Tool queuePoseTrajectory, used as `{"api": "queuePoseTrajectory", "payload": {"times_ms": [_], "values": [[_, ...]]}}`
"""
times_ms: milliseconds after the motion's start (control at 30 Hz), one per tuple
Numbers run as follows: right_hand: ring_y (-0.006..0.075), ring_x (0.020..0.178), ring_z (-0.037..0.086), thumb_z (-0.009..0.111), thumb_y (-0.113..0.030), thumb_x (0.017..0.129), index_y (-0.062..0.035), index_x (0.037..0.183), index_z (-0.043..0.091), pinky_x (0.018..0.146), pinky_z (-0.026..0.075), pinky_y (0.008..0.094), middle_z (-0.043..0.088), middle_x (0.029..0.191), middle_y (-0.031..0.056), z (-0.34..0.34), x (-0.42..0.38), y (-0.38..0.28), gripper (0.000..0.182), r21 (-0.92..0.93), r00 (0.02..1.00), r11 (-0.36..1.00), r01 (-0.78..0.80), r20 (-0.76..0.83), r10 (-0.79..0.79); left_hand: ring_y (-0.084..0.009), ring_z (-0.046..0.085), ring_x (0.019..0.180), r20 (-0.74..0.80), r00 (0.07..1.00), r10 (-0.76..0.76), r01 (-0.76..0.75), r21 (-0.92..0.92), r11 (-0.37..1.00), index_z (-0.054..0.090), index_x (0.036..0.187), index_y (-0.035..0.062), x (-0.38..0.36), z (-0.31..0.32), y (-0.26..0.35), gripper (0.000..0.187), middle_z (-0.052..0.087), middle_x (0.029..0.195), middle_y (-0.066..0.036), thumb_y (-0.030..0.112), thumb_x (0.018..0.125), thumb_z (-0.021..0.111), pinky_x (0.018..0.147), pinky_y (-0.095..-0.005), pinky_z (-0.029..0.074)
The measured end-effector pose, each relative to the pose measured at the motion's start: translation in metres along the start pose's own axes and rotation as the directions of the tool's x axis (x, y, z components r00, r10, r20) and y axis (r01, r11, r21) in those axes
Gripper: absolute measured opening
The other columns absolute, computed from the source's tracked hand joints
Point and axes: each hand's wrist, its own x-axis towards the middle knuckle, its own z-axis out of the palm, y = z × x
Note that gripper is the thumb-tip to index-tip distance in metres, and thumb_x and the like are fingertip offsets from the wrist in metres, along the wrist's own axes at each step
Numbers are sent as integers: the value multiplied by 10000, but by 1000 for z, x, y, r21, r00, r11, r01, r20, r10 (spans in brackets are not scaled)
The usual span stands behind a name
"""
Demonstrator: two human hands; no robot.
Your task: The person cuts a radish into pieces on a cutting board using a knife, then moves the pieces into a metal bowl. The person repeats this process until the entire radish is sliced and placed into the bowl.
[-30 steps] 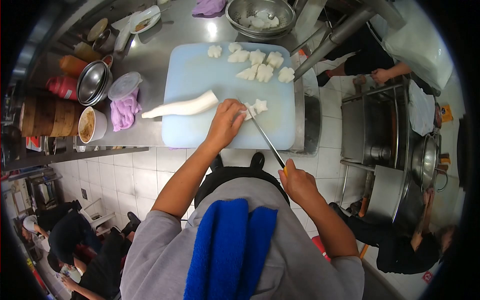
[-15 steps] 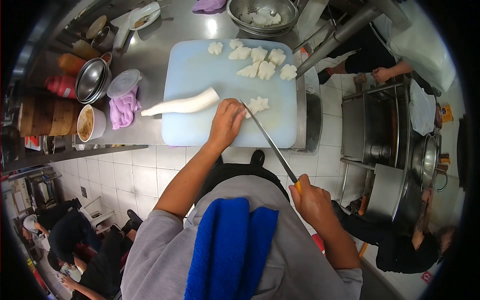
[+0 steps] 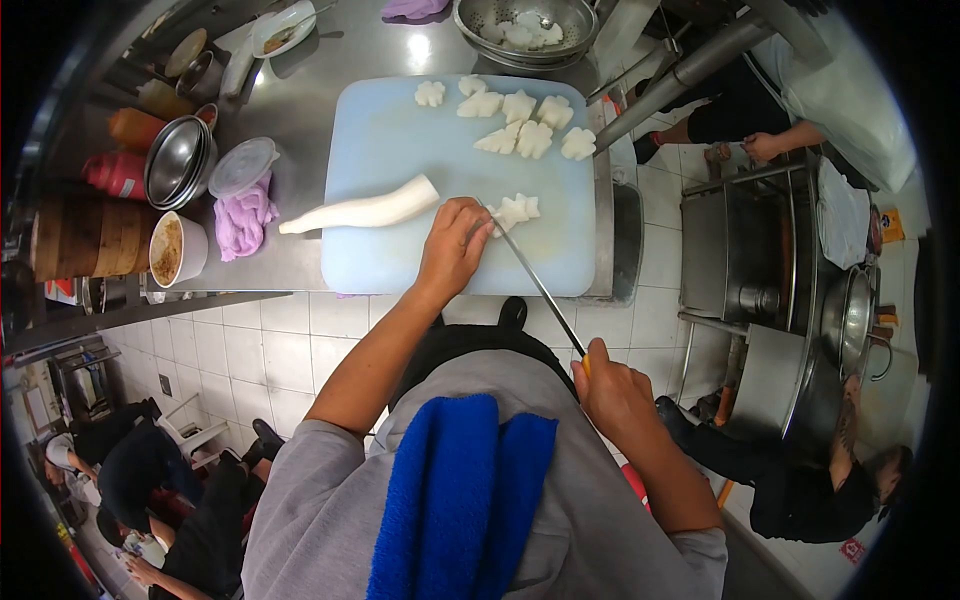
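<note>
Firstly, right hand [image 3: 615, 392]: closed around the yellow handle of a long knife [image 3: 538, 283], blade slanting across the board's near edge. Left hand [image 3: 455, 250]: fingers bent, beside the blade's tip — whether they pinch anything, cannot tell. Small white pieces [image 3: 518, 208]: on the blue cutting board [image 3: 400, 130], right of the tip. Long white root [image 3: 370, 208]: left, its thin end past the board.
</note>
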Motion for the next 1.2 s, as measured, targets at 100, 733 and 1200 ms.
{"api": "queuePoseTrajectory", "payload": {"times_ms": [100,733,1200], "values": [[429,655,653,532,-275,979,-32,970,436,581,509,516,657,695,217,24,19,8,262,32,1000,999,8,-10,-8,-336,562,989,-1,1000,4,-4,7,1000,612,979,34,0,0,0,146,574,1059,-140,23,844,668,839,-392,478],[122,412,476,545,-295,982,-31,961,493,408,415,272,513,600,46,60,23,77,270,872,946,398,-286,322,-27,-306,586,1023,398,916,-48,-113,374,921,474,1414,180,28,2,21,670,535,1243,-104,201,799,738,834,-404,527],[167,460,569,566,-345,952,-9,930,505,449,479,316,550,598,88,-22,51,27,342,635,993,764,-111,109,53,-381,631,959,108,994,-25,-5,270,963,529,1303,95,77,5,29,502,586,1142,-169,197,834,678,803,-459,524]]}}
